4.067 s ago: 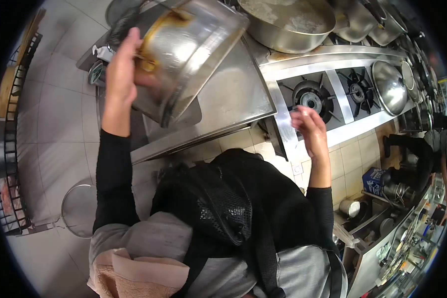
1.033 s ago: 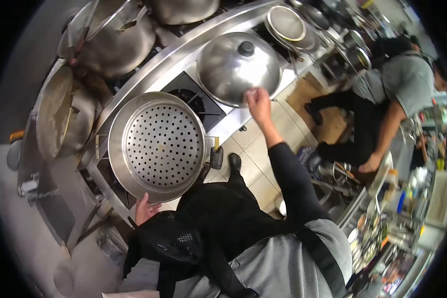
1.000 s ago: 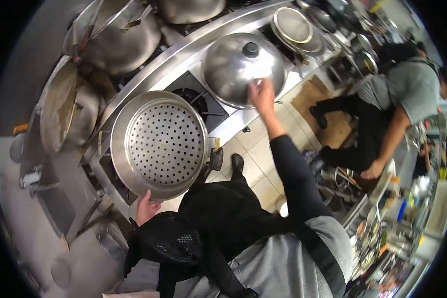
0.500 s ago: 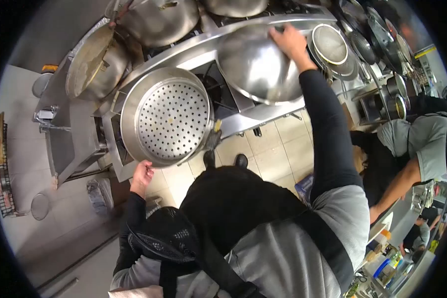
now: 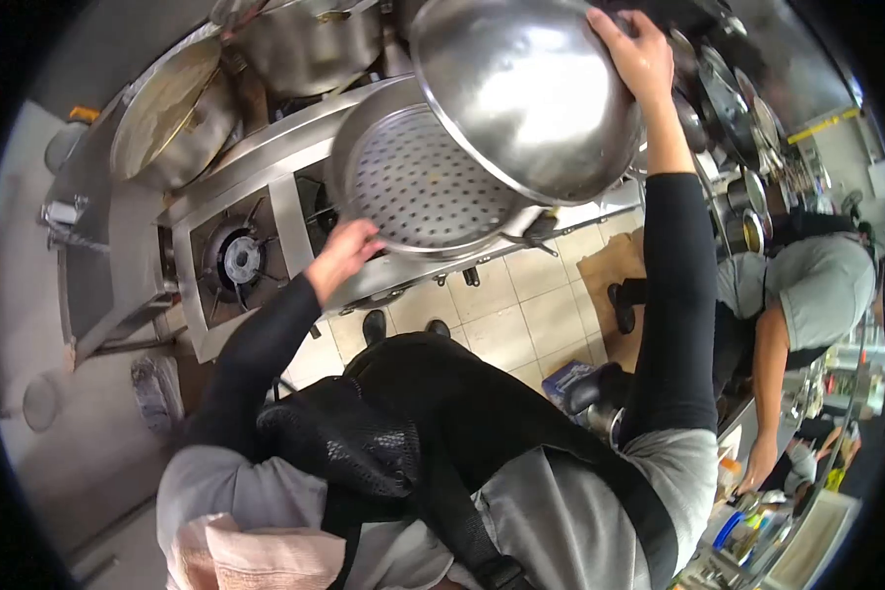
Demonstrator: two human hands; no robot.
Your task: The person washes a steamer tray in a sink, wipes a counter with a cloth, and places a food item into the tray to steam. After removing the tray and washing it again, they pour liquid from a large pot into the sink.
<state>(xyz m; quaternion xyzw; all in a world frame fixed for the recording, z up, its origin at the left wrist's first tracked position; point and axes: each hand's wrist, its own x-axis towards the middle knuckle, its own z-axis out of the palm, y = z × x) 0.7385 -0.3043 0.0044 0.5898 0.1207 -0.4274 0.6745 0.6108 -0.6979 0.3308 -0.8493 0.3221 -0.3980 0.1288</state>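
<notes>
A large domed steel lid is tilted over the right part of a steamer pot whose flat bottom is full of round holes. My right hand grips the lid at its upper right, with the fingers partly hidden behind it. At the pot's lower left rim is my left hand, its fingers curled at the edge; their hold is partly hidden. A dark cloth hangs at the pot's lower right side. The pot stands on the steel stove.
A gas burner shows left of the pot. Big pots stand behind, with another deep pot at the upper left. Pans hang at the upper right. A co-worker stands at the right; another person is farther off.
The steamer pot and my left hand have moved right across the stove, uncovering the left burner. My right hand has raised the lid, which now overlaps the pot.
</notes>
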